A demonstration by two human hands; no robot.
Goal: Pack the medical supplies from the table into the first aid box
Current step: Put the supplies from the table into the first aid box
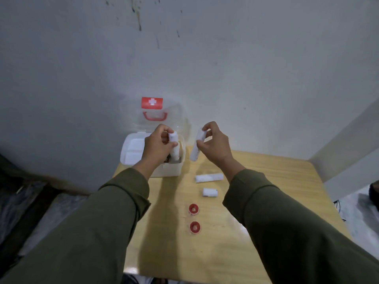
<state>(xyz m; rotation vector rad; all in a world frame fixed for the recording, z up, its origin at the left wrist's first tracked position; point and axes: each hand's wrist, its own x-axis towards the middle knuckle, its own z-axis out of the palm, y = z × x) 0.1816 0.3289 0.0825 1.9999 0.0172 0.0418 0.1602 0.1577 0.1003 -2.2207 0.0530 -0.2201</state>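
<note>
The white first aid box point(131, 154) stands open at the table's far left corner, its clear lid point(152, 111) with red cross and red handle leaning on the wall. My left hand point(156, 146) holds a white bandage roll point(174, 148) upright over the box's open compartment. My right hand point(214, 145) holds a second white bandage roll point(196, 146) upright just right of the box. On the table lie a long bandage roll point(209, 178), a short bandage roll point(210, 192) and two red tape rolls point(193, 208) point(194, 227).
The wooden table point(276, 191) stands against a grey wall, with another wall edge at the right. Dark floor and clutter lie off the table's left side.
</note>
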